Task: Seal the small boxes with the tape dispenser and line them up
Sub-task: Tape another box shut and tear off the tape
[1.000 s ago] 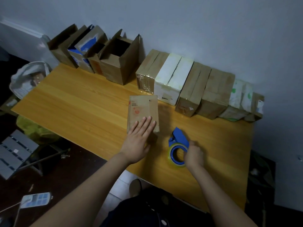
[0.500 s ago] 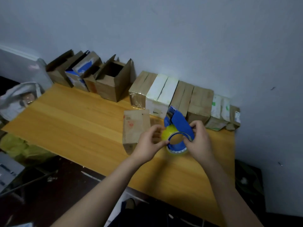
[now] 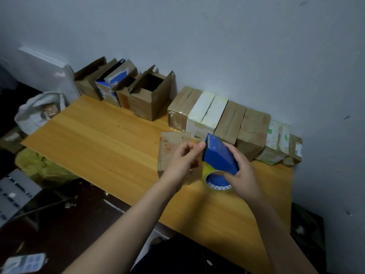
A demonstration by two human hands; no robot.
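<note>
A blue tape dispenser (image 3: 219, 157) with a yellowish tape roll (image 3: 217, 183) is held above the table by my right hand (image 3: 242, 171), which wraps its right side. My left hand (image 3: 182, 161) pinches at the dispenser's front end, thumb and fingers closed near the blade; any tape between them is too faint to tell. Under my left hand lies a small brown box (image 3: 170, 149) flat on the wooden table (image 3: 98, 139). Several closed boxes (image 3: 229, 123) stand in a row along the wall behind.
Several open cardboard boxes (image 3: 146, 95) stand at the table's back left corner. A white plastic bag (image 3: 37, 111) and a yellow bag (image 3: 41, 167) sit off the table's left edge. The table's near edge runs diagonally; dark floor clutter lies below.
My left hand left the small box and joined the dispenser. My right hand lifted the dispenser off the table and tilted it up. The camera view shifted and tilted.
</note>
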